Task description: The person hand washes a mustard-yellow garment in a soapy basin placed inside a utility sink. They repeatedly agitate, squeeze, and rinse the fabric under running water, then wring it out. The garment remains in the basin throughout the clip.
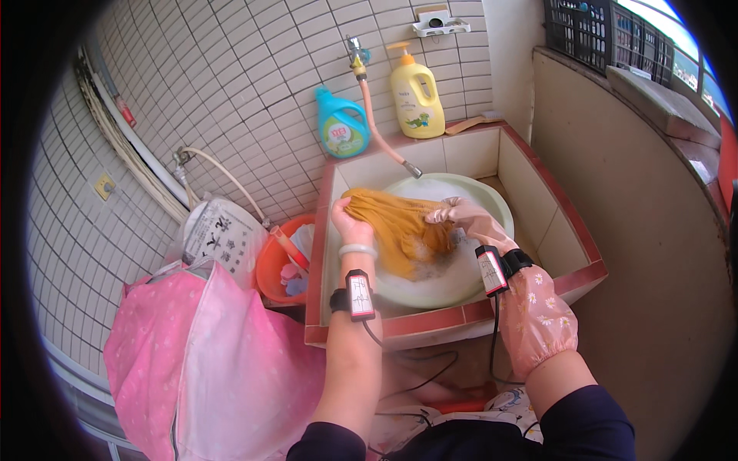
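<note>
A mustard-yellow piece of fabric [396, 230], wet and bunched, is stretched between my hands above a pale green basin [501, 206] of foamy water. My bare left hand [354, 221], with a white bangle at the wrist, is closed on the fabric's upper left edge. On its right side my right hand [461, 217], in a pink glove, pinches the fabric. The fabric's lower end hangs down into the suds [392, 290]. A small greyish patch shows below the right fingers; I cannot make out what it is.
The basin sits in a tiled sink [550, 184] with a red rim. A hose [377, 127] ends above it. Behind stand a blue bottle [340, 131] and a yellow pump bottle [417, 100]. An orange bucket [269, 269] and a pink cover [231, 361] are at left.
</note>
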`<state>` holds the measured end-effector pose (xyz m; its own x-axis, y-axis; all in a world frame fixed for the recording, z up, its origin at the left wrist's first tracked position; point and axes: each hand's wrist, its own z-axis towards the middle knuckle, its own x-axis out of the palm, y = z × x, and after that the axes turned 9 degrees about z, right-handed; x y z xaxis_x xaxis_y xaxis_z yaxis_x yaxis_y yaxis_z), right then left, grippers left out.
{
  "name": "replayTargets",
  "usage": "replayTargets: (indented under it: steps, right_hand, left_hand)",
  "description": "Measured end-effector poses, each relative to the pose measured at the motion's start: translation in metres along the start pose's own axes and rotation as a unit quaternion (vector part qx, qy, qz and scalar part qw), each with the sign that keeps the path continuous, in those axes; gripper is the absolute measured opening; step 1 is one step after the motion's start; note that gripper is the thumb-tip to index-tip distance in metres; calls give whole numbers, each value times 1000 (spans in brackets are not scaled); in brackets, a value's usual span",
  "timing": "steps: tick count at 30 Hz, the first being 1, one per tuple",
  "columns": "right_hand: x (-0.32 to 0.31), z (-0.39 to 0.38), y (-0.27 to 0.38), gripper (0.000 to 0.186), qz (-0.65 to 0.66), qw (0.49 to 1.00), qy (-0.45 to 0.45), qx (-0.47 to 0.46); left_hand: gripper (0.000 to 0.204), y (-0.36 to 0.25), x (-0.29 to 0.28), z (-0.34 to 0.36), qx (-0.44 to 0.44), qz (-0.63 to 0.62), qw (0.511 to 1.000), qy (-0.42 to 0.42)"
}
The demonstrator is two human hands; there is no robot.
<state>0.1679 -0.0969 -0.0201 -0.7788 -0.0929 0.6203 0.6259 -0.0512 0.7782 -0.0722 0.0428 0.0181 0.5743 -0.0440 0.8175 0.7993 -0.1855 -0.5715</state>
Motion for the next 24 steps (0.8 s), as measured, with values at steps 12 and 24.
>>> replayTargets:
  steps: [12,24]
  right_hand:
    - [96,29,-4,31,-125,966,-149,-169]
    - [85,20,2,46,-481,818,-261,-174]
  left_hand:
    - [41,87,-12,-1,-196,117,974,10]
    - [35,107,6,-16,-271,177,943,82]
